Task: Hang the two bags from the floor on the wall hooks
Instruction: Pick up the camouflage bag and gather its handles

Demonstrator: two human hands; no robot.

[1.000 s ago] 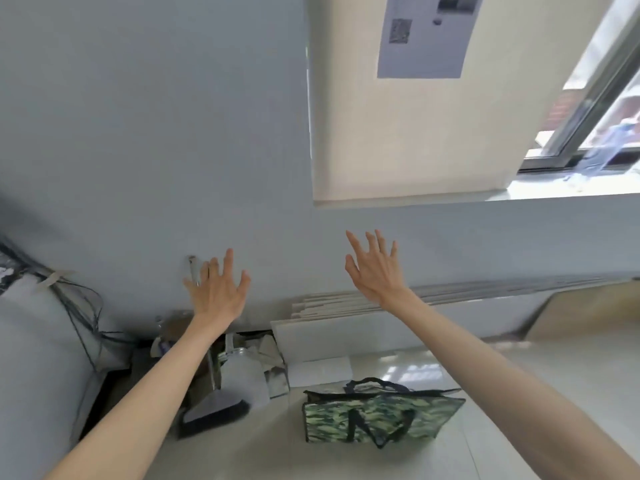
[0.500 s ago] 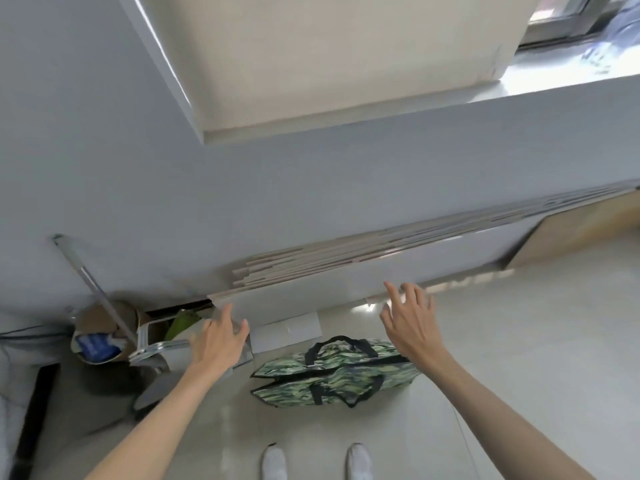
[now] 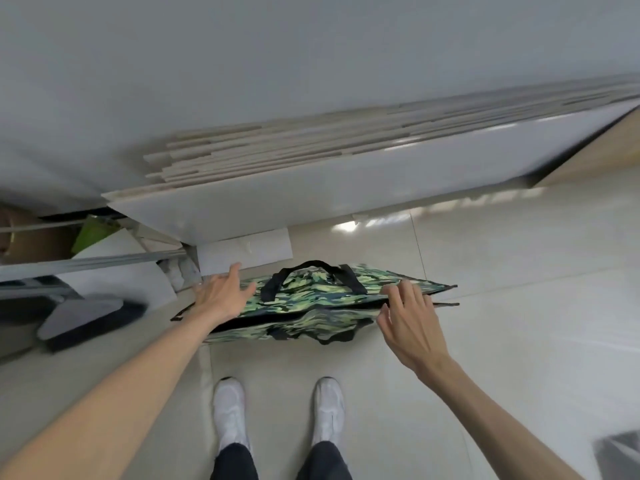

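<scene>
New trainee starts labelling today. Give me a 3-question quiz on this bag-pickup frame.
1. True or false: the left hand already grips the camouflage bag by its black handle.
2. What leans against the wall behind the bag?
3. Which hand is at the bag's right end: A left, B right?

Key: 1 false, both hands are open and the handle is free. 2 a stack of pale boards. 3 B, the right hand.

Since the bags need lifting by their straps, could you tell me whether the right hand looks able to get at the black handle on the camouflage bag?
Probably yes. The right hand is open over the camouflage bag, and the black handle arches up uncovered just to its left, nothing between.
</scene>
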